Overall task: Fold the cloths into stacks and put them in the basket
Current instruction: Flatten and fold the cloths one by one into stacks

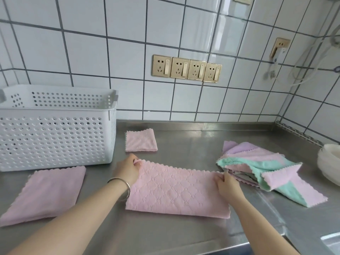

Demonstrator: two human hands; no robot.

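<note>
- Pink cloth [176, 190] is laid flat on the steel counter [211, 144] as a long strip, apparently already doubled once; its long axis runs left to right, across the front of the person
- Its far left corner is pinched by the left hand [128, 169], thumb and fingers closed on the scalloped edge; its far right corner is pinched the same way by the right hand [227, 184]
- Both grips sit at opposite ends of that long axis, so the coming fold is judged to be end over end: one short edge carried across to meet the other
- White perforated basket [55, 133] stands to the left rear, nearer the left hand; whether anything lies inside cannot be told
- One small folded pink square [140, 140] rests just behind the strip, beside the basket, and a larger folded cloth [46, 194] lies in front of the basket
- Unfolded pile [261, 168] of pink, lilac and green cloths lies just right of the right hand
- No brand, label or readable writing is seen on the cloths, the basket or the wall sockets [186, 69]
</note>
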